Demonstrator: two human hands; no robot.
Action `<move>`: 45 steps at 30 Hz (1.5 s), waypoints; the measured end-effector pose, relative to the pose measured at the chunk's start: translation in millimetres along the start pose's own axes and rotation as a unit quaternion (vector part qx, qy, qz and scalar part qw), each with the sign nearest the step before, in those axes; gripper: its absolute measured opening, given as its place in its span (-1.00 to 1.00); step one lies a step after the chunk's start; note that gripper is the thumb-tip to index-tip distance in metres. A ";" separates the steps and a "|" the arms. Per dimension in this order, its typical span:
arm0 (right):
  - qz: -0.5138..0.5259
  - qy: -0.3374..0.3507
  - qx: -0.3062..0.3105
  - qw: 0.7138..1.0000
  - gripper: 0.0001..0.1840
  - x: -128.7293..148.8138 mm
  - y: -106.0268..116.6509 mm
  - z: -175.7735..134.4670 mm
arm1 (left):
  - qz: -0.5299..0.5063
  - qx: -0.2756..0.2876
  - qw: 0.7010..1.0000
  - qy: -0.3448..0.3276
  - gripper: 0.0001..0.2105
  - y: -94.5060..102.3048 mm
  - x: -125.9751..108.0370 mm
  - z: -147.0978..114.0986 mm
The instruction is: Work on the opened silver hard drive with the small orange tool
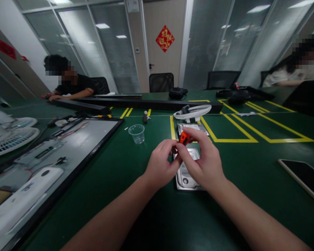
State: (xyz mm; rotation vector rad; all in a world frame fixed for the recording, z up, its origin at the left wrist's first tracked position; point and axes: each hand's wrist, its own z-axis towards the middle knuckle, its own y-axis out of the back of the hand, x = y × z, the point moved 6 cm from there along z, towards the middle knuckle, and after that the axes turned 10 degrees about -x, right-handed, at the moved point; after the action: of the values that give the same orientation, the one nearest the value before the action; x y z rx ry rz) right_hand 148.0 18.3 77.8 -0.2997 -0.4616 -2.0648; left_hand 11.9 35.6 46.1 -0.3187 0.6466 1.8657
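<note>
Right hand (208, 160) pinches an orange-and-black tool (184, 138); left hand (161, 164) has fingers bunched at its left, can't tell if they're gripping. Hard drive (183, 174) lies below, long axis near-to-far, right hand partly over it.

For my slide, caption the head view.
Left hand and right hand hold an orange-black object above a silver hard drive.

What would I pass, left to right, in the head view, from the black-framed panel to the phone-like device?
Black-framed panel → clear plastic cup → left hand → orange-and-black object → right hand → phone-like device.
</note>
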 end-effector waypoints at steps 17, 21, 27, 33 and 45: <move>0.020 -0.009 0.022 1.000 -0.49 1.1 -2.4 -1.8 | 0.009 0.030 0.999 -0.001 -0.92 -3.3 -0.6 0.0; 0.017 -0.008 0.023 1.000 -0.49 0.3 -3.0 -2.1 | 0.009 0.013 1.000 -0.001 -0.88 -1.4 -3.2 0.8; 0.003 0.000 0.014 1.000 -0.53 2.0 -2.1 1.2 | 0.002 -0.002 1.000 0.004 -0.81 -0.1 0.7 -0.3; 0.021 -0.013 0.035 0.999 -0.46 2.0 -3.4 -2.6 | 0.013 0.021 1.000 0.004 -0.91 -2.2 -0.1 -0.3; 0.018 -0.003 0.032 0.999 -0.47 1.8 -3.2 -0.5 | 0.005 0.012 1.000 0.007 -0.88 -1.6 1.6 -0.9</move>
State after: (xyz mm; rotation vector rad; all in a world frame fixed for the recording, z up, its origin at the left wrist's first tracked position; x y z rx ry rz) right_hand 144.3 18.2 77.4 -0.2738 -0.5220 -2.0094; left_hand 12.7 36.8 44.1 -0.3130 0.6809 1.8659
